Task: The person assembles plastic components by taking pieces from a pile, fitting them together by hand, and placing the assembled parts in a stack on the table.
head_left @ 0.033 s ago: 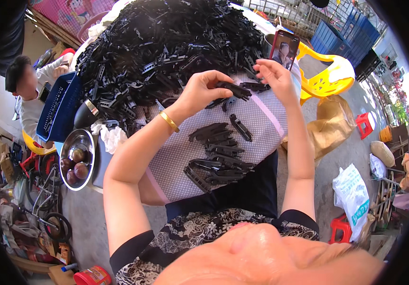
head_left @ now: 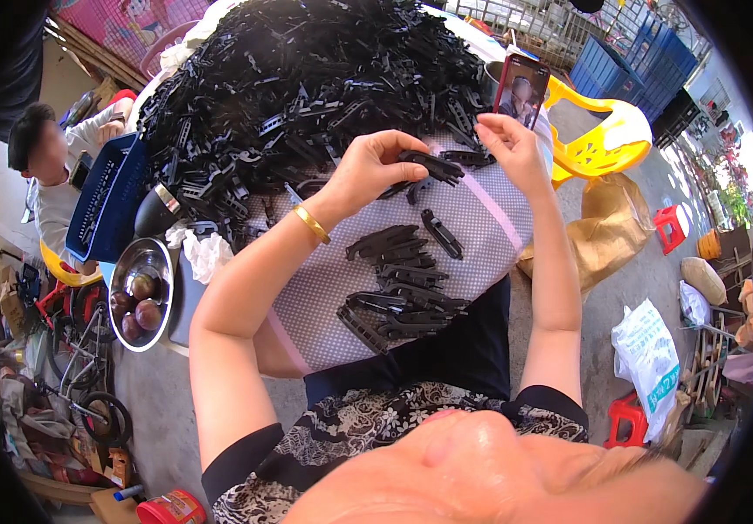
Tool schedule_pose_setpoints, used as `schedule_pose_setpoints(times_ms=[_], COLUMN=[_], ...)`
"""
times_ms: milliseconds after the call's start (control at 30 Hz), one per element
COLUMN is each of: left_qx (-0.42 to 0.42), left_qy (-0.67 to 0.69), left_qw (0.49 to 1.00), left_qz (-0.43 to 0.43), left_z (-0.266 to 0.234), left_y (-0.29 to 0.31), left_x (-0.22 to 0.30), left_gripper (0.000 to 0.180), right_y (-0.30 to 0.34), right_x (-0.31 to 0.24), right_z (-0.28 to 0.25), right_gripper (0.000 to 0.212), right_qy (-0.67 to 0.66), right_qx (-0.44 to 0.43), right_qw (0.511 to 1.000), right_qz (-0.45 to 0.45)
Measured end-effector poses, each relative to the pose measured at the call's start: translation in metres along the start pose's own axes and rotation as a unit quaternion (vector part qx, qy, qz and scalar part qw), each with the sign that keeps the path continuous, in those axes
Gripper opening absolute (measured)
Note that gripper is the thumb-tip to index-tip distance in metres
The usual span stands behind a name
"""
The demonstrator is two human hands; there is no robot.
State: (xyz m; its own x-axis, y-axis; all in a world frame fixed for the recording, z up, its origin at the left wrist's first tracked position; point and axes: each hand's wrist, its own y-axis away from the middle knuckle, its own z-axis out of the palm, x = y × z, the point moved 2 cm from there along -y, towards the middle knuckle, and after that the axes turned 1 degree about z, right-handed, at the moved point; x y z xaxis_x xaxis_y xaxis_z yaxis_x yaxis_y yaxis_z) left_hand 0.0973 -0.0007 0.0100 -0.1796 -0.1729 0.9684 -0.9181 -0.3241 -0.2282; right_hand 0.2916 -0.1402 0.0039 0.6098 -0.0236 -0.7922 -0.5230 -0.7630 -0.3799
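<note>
At twelve o'clock my left hand (head_left: 366,171) pinched a part (head_left: 438,167), best steadied by one end; I couldn't tell if my right hand (head_left: 518,155), toward two, gripped anything.

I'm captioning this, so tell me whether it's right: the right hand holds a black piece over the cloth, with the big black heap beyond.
Wrong hand: the head view shows the left hand holding the black piece; the right hand is raised beside it. The rest stands: over the cloth, with the big black heap beyond.
</note>
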Motion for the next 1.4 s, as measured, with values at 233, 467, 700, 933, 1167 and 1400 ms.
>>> schedule_pose_setpoints(times_ms=[233,467,700,933,1167,1400], left_qx=[-0.036,-0.204,0.007,0.042,0.151,0.104], left_qy=[0.162,-0.052,-0.397,-0.481,-0.325,0.010], left_qw=[0.985,0.977,0.916,0.864,0.925,0.989], left_qz=[-0.050,-0.034,0.065,0.143,0.125,-0.109], left_z=[0.001,0.007,0.022,0.017,0.007,-0.009], left_y=[0.001,0.006,0.005,0.005,0.005,-0.008], left_x=[-0.018,-0.014,-0.007,-0.025,-0.026,-0.031], left_gripper=[0.029,0.023,0.030,0.029,0.031,0.031], right_y=[0.032,0.035,0.039,0.033,0.005,0.003], right_x=[0.026,0.026,0.008,0.000,-0.032,-0.022], right_z=[0.012,0.012,0.012,0.026,0.046,0.071], right_gripper=[0.017,0.019,0.017,0.020,0.034,0.021], right_qy=[0.338,0.274,0.272,0.350,0.032,-0.299], right_qx=[0.082,0.058,0.027,-0.031,0.024,-0.091], right_qw=[0.923,0.946,0.943,0.922,0.997,0.949], right_qz=[-0.162,-0.162,-0.191,-0.161,-0.060,0.036])
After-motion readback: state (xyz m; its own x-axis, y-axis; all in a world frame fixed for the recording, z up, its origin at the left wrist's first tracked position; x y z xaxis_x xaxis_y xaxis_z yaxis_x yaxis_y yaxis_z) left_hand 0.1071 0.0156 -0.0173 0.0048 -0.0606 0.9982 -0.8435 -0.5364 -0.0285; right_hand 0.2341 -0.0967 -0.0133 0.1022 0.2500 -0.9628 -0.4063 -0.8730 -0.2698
